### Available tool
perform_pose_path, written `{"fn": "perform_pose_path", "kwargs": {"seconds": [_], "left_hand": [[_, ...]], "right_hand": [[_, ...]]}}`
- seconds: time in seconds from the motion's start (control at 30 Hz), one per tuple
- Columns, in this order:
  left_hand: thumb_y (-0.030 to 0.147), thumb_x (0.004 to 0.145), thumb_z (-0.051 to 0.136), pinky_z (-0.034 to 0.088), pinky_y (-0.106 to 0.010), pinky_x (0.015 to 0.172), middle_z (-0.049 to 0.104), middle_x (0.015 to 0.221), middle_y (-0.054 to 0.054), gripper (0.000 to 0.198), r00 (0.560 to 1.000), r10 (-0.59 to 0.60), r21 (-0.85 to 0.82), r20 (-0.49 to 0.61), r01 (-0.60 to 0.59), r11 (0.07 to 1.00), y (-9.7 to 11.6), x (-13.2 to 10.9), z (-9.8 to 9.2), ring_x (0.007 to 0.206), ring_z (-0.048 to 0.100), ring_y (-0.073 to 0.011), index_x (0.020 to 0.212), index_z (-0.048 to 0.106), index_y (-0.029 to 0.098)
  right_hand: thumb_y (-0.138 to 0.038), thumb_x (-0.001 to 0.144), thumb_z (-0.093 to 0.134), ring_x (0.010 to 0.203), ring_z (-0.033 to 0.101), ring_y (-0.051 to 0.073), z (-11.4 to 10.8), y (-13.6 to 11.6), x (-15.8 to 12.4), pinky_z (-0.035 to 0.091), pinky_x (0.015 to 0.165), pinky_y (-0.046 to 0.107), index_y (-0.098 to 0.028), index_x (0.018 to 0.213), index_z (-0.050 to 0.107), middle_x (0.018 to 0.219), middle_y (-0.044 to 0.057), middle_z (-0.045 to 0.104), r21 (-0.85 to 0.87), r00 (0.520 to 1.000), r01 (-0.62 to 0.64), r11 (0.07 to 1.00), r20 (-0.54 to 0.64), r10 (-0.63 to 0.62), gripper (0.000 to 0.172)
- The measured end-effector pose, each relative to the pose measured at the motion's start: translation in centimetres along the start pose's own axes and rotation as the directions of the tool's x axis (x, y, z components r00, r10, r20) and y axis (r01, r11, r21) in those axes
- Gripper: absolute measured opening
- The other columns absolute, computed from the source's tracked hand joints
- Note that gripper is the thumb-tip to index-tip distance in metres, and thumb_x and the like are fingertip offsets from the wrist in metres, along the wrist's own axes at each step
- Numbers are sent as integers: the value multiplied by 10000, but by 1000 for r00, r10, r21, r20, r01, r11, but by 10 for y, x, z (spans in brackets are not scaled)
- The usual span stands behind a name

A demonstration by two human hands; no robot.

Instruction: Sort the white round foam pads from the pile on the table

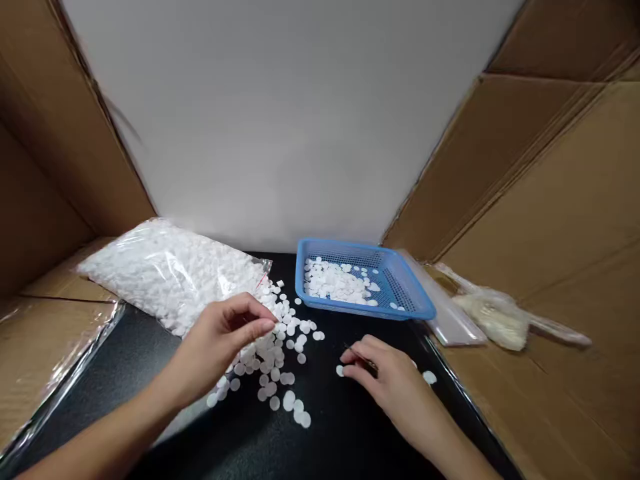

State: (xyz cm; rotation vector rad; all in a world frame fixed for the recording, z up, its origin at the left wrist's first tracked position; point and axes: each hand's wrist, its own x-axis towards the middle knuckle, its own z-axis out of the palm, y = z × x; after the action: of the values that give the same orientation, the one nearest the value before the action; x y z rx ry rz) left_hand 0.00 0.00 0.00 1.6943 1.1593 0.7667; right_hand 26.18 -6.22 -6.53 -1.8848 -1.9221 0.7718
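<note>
Over a loose spread of small white discs (270, 373) on the black table, my left hand (225, 340) is closed in a pinch. What its fingertips hold, if anything, is too small to make out. My right hand (387, 373) rests lower right, its fingers closed around a thin dark tool (353, 349), mostly hidden in the grip. A single white disc (341, 371) lies at the right thumb tip. Behind the left hand lies a large clear bag (170, 267) full of white discs, its mouth toward the spread. More discs sit in a blue basket (365, 311).
A flat clear plastic packet (455, 320) lies right of the basket. A knotted plastic bag with pale contents (495, 317) is beside it on cardboard. One disc (429, 377) lies right of my right hand. Cardboard walls (540, 200) stand at both sides, a white panel (300, 120) behind.
</note>
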Motion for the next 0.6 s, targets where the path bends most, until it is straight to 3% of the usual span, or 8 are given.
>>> {"fn": "perform_pose_path", "kwargs": {"seconds": [0.1, 0.2, 0.27, 0.4, 0.5, 0.6], "left_hand": [[384, 837, 652, 462, -278, 714, 705, 789, -7, 186, 999, -36, 122, 24, 33, 992, -19, -6, -7, 783, 627, -188, 813, 713, 210], [363, 870, 605, 446, -275, 659, 711, 785, -27, 202, 991, -62, 274, 115, 29, 961, -41, -18, -8, 733, 627, -190, 832, 722, 204], [362, 909, 571, 431, -267, 632, 696, 844, -35, 235, 993, 2, 345, 122, -44, 938, -53, -27, -7, 708, 616, -173, 855, 744, 212], [296, 952, 523, 456, -251, 653, 688, 896, -30, 239, 986, 165, 340, 12, -160, 927, -59, -36, -7, 753, 650, -160, 943, 755, 239], [250, 974, 518, 479, -237, 670, 692, 888, -13, 224, 969, 246, 329, -12, -228, 916, -57, -41, -7, 780, 662, -150, 962, 741, 258], [213, 999, 488, 510, -234, 700, 694, 888, -13, 233, 942, 332, 362, 39, -323, 874, -57, -49, -1, 802, 668, -146, 986, 716, 257]], "right_hand": [[-143, 867, 617, 754, 606, 181, 6, -3, 2, 415, 669, 276, -225, 786, 601, 830, -6, 594, -18, 1000, -6, 1000, 25, 6, 117], [-154, 847, 618, 710, 578, 171, 8, -2, 2, 400, 636, 269, -224, 728, 550, 796, -14, 598, 9, 999, 29, 1000, 15, -29, 154], [-161, 835, 601, 669, 551, 165, 10, -2, 2, 381, 608, 266, -227, 706, 519, 754, -21, 597, 37, 999, 52, 998, -5, -52, 167], [-230, 858, 529, 635, 538, 168, 13, -9, -2, 395, 586, 267, -236, 779, 557, 721, -16, 606, 175, 996, 79, 981, -52, -71, 84], [-336, 923, 459, 712, 593, 192, 15, -19, -7, 448, 651, 288, -234, 873, 635, 816, 24, 654, 248, 992, 120, 961, -64, -108, 210], [-396, 943, 413, 671, 582, 193, 16, -24, -11, 446, 633, 295, -235, 736, 577, 750, 27, 630, 234, 988, 127, 964, -113, -103, 310]]}}
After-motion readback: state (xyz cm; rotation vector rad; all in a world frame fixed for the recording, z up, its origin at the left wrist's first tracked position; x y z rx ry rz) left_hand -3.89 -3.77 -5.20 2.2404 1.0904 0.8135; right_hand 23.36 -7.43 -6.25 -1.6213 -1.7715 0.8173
